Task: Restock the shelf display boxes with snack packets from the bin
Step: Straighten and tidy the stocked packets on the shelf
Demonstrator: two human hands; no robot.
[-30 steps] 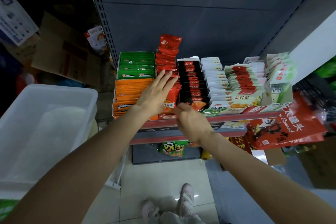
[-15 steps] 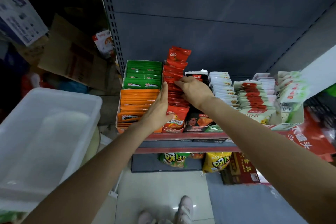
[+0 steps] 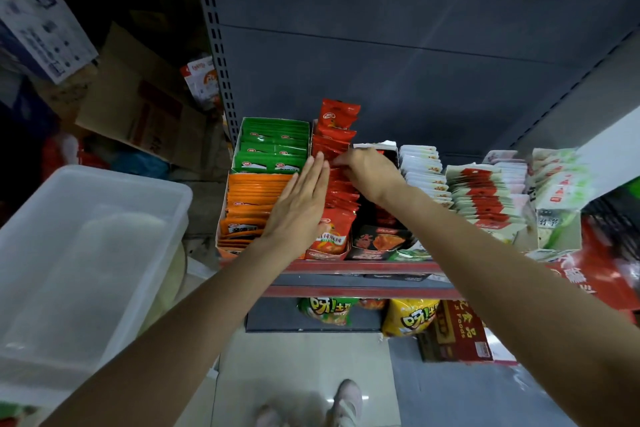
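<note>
The shelf (image 3: 363,267) is carrying a line of display boxes packed with upright snack packets. From the left there are 2 boxes one behind the other, orange packets (image 3: 247,208) in front and green packets (image 3: 273,146) behind, then 1 row of red packets (image 3: 337,191), 1 box of black packets (image 3: 379,239), and further rows of white and red-and-white packets (image 3: 485,194) running to the right.

2 bare hands are working at the red row. The left hand (image 3: 298,208) is lying flat with its fingers straight and together, pressing against the left side of the red packets beside the orange box. The right hand (image 3: 370,173) is reaching in from the right with its fingers curled, its grip pinching the tops of red packets in the middle of the row.

1 clear plastic bin (image 3: 86,253) is sitting at the left, well apart from both hands. Its contents cannot be made out. 3 bright snack bags (image 3: 329,310) are showing on the level below the shelf.
</note>
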